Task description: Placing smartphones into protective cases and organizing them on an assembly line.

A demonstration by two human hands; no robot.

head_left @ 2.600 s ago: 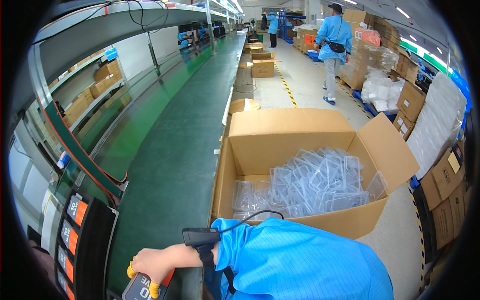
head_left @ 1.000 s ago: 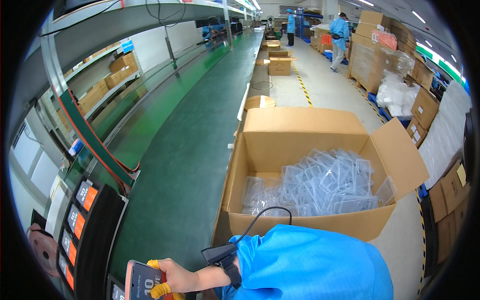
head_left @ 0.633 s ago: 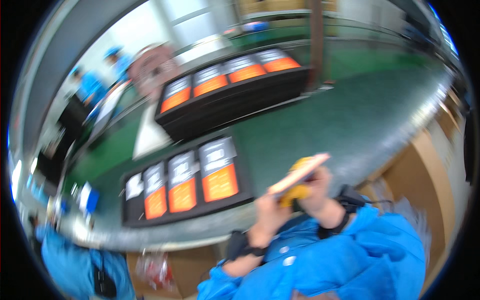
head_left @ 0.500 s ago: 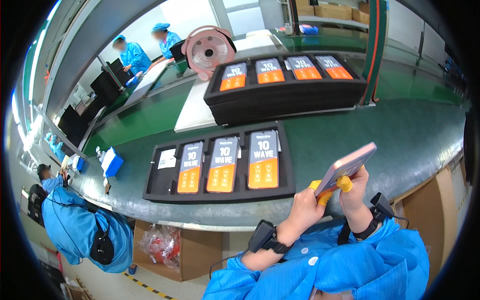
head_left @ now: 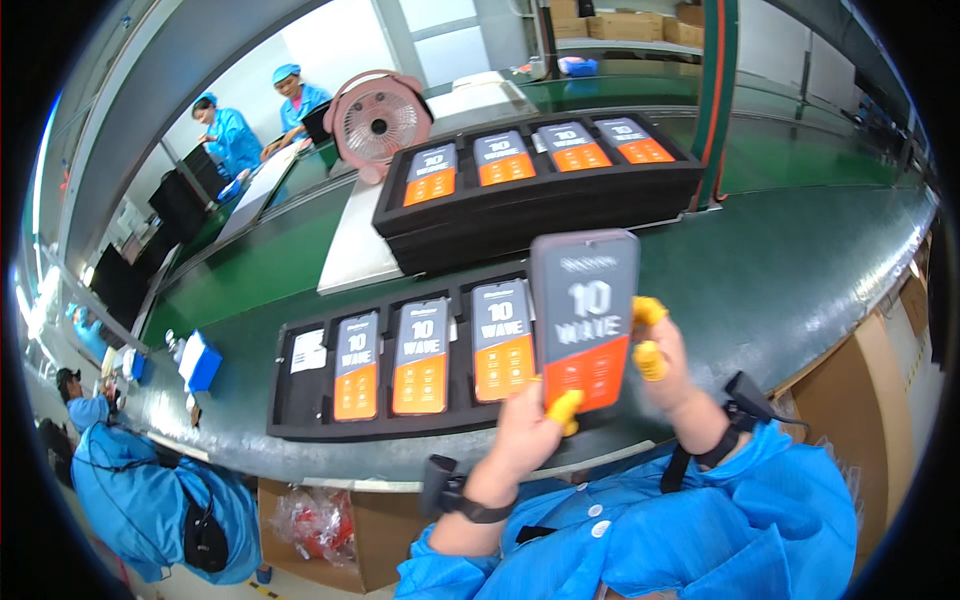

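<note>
Wearing blue, co-worker [head_left: 165, 500] at 8 o'clock ref held phone [head_left: 585, 325], far L. Blue box [head_left: 203, 366] on tabletop [head_left: 770, 260] at 9. Blk foam tray [head_left: 303, 388] at 8-9: white label [head_left: 309, 350] in leftmost slot, 3 phones [head_left: 420, 355] w/ orange lower parts in the rest. Pink fan [head_left: 379, 126] at 10-11. Tray stack [head_left: 540, 218], blk, at 11-12, 4 phones [head_left: 503, 158] in top layer. L hand [head_left: 522, 430] at 7: grip holding held phone by lower L corner, yellow-cot thumb on front. Held phone raised, face to cam, bit blurred, overlapping tray's R end in view. R hand [head_left: 670, 358] at 4, yellow cots by R edge; can't tell if grip's touching. Carton [head_left: 855, 400] at 3-4, far R.
</note>
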